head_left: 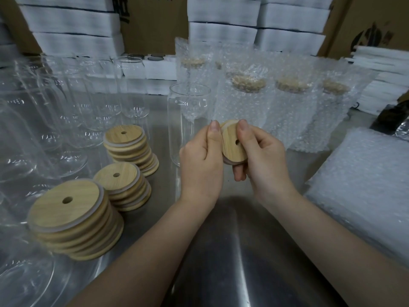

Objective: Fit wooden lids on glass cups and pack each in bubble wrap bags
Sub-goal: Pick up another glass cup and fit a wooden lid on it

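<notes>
The left hand (200, 165) and right hand (263, 156) meet above the steel worktop (232, 251), fingers of both clamped on one wooden lid (232, 149) held on edge between them. A bare glass cup (188, 111) stands just behind. Three lid stacks (66, 209) sit to the left, wrapped cups (247, 100) behind, and flat bubble wrap bags (365, 196) to the right.

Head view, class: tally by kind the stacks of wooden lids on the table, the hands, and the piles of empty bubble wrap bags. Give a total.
Lid stacks: 3 (near stack, middle stack, far stack)
Hands: 2 (left hand, right hand, both holding a wooden lid)
Bubble wrap bag pile: 1
Total: 6
</notes>
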`<state>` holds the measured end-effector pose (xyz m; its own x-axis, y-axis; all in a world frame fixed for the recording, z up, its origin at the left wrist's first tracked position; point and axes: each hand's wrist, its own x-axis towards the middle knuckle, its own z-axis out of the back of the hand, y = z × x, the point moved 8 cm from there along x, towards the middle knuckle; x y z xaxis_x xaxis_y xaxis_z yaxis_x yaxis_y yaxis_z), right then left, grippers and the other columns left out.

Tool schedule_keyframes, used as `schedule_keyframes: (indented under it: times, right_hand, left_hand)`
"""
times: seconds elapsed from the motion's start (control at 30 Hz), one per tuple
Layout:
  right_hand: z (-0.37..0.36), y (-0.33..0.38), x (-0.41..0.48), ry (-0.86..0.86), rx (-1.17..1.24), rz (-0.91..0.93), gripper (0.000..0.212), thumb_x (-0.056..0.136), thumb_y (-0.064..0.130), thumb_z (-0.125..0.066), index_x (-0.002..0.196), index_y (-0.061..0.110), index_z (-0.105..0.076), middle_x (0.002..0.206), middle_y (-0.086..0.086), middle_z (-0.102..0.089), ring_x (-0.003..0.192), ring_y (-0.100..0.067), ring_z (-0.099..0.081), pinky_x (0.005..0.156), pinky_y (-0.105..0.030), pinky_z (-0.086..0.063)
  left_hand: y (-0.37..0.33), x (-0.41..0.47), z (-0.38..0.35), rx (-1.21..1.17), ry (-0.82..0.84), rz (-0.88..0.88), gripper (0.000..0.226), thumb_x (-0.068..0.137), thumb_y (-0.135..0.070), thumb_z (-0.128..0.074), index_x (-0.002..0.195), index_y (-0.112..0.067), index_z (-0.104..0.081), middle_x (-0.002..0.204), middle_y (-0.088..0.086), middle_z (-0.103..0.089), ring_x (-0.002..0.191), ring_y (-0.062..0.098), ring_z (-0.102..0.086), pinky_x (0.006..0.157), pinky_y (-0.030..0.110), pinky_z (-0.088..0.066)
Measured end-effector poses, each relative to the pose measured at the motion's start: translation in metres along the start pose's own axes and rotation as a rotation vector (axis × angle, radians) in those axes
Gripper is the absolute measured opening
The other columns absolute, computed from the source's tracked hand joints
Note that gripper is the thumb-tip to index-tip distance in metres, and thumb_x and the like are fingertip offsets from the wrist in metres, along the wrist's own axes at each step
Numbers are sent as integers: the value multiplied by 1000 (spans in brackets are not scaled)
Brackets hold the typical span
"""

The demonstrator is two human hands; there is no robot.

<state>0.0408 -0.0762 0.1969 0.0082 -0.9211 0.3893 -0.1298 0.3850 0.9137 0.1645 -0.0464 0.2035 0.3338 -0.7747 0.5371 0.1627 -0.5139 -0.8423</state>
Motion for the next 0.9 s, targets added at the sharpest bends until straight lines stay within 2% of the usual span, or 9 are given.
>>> schedule_keyframes:
  times: [0.1,0.2,0.27,0.37,0.43,0.57,0.7,0.8,0.9]
  right_hand:
    - [-4,-3,1,62,58,-38,35,98,35,-48,90,7,-68,56,-11,-55,35,-17,-48,37,-22,-37]
    - [-12,-6,0,184,152,-104,32,98,30,-44,99,5,-65,58,-10,-59,41,-18,-53,42,-25,-44]
    - [-19,-5,-3,279,207,-139,32,95,27,-45,108,4,-62,61,-6,-63,47,-19,-57,48,-25,-47]
    - [-27,-3,-7,383,247,-171,38,92,18,-50,124,-2,-55,75,-6,-66,55,-20,-61,56,-25,-50]
    - [-30,-3,-8,413,268,-178,39,91,8,-56,128,-4,-52,81,-6,-66,57,-19,-61,58,-25,-51]
    - [-29,-7,-7,379,242,-183,41,81,-4,-66,121,1,-58,87,-6,-66,53,-19,-61,53,-24,-50]
    - [-22,-12,-5,273,154,-160,39,71,5,-74,108,6,-62,80,-4,-67,45,-17,-57,44,-23,-45]
    - [-16,-10,-3,206,91,-112,33,69,11,-76,98,10,-60,71,0,-66,40,-14,-53,39,-22,-40]
    - [-12,-8,-2,141,27,-77,32,68,18,-78,92,11,-57,64,1,-64,34,-13,-48,35,-20,-36]
  left_hand:
    - [3,2,3,-50,-33,34,45,96,-35,-39,67,-2,-51,61,15,-49,62,16,-46,63,53,-47]
    - [5,5,10,-38,-85,30,41,97,-35,-39,61,-16,-44,58,3,-43,59,13,-41,58,45,-40]
    - [7,7,15,-57,-121,34,42,97,-36,-39,61,-16,-45,57,-1,-41,58,13,-39,56,42,-36]
    - [11,11,21,-90,-176,59,43,96,-37,-41,54,-25,-44,51,-11,-40,55,12,-38,55,37,-33]
    - [13,13,24,-83,-196,67,42,95,-38,-40,55,-26,-42,51,-10,-40,55,15,-38,56,39,-33]
    - [14,11,23,-102,-179,86,42,94,-41,-39,59,-21,-47,58,2,-47,60,23,-45,59,50,-41]
    - [14,9,20,-135,-155,114,41,93,-41,-40,61,-18,-49,60,13,-46,61,30,-45,63,59,-45]
    - [14,8,16,-157,-119,124,47,92,-42,-40,64,-5,-48,69,34,-51,67,48,-54,65,62,-48]
    - [14,6,10,-150,-77,136,54,92,-42,-40,71,7,-49,72,35,-53,66,38,-54,68,61,-48]
